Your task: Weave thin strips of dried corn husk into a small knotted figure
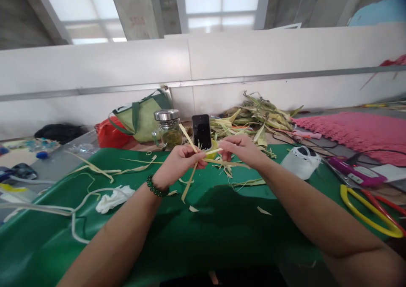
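My left hand, with a dark bead bracelet on the wrist, pinches pale yellow leaf strips that cross between my hands above the green table cover. My right hand grips the other end of the leaf strips, fingers closed on them. One strip sticks up toward the black phone, another hangs down toward the cover. A small yellow-green piece sits between the two hands.
A lidded glass jar, a green bag and a heap of dry leaves stand at the back. Loose strips and a white crumpled cloth lie left. Yellow-handled scissors, a white object and a pink mat are right.
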A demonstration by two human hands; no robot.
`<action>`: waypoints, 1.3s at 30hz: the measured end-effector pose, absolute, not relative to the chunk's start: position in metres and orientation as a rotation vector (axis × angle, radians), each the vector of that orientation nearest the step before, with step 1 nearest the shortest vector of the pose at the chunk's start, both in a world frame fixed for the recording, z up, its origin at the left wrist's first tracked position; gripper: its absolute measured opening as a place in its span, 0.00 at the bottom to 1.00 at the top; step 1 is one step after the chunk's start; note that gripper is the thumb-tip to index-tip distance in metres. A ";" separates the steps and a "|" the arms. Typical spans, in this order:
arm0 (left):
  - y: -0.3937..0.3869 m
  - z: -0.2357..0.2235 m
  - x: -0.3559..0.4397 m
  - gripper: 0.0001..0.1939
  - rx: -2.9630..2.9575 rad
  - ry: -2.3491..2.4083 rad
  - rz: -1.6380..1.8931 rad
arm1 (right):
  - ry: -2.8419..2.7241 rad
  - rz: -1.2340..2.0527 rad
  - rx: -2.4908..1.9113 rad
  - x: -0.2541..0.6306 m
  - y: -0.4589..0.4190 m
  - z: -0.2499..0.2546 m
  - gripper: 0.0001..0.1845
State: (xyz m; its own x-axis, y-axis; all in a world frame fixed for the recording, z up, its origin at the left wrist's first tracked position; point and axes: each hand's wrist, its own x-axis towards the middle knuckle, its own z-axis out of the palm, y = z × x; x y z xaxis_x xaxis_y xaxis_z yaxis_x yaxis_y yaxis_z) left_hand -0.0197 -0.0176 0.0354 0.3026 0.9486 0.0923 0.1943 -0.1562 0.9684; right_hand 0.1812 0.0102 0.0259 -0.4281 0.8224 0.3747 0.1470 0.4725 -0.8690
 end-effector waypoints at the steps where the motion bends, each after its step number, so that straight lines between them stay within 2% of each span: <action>1: -0.019 0.035 -0.018 0.12 1.610 1.065 0.977 | -1.893 0.952 -0.807 0.181 0.008 0.026 0.18; 6: -0.025 0.040 -0.018 0.11 1.700 1.065 0.979 | -1.973 0.681 -0.799 0.179 0.005 0.028 0.17; 11: -0.021 0.044 -0.026 0.11 1.703 1.084 0.880 | -2.006 0.646 -0.806 0.182 0.012 0.025 0.20; 14: -0.016 0.041 -0.028 0.12 1.656 1.080 0.976 | -1.894 0.616 -0.843 0.186 0.020 0.024 0.20; 18: -0.013 0.036 -0.025 0.13 1.632 1.057 1.250 | -1.746 0.885 -0.851 0.190 0.020 0.029 0.23; 20: -0.014 0.033 -0.020 0.14 1.617 1.049 1.311 | -1.850 1.025 -0.867 0.187 0.014 0.030 0.24; 22: -0.016 0.029 -0.014 0.14 1.629 1.051 1.312 | -2.029 1.029 -0.866 0.182 0.009 0.030 0.21; 24: -0.017 0.026 -0.009 0.12 1.679 1.041 1.269 | -2.156 0.924 -0.841 0.178 0.005 0.028 0.19; 28: -0.019 0.026 -0.007 0.10 1.915 1.100 1.231 | -2.247 0.587 -0.825 0.177 0.005 0.025 0.22; 31: -0.018 0.029 -0.013 0.15 2.137 1.166 1.158 | -2.290 0.357 -0.831 0.179 0.006 0.025 0.24; 35: -0.015 0.031 -0.020 0.13 2.099 1.140 0.927 | -2.346 0.272 -0.845 0.177 0.007 0.023 0.23; 39: -0.016 0.030 -0.018 0.17 2.141 1.148 0.929 | -2.281 0.250 -0.901 0.174 0.006 0.021 0.21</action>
State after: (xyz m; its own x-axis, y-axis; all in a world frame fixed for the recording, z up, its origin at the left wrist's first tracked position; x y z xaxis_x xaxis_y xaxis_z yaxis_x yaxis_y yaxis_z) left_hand -0.0178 -0.0164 0.0305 0.4011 0.8586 0.3193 0.4908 -0.4957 0.7165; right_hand 0.1744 0.0062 0.0213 -0.5423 0.6653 0.5130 0.5386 0.7440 -0.3955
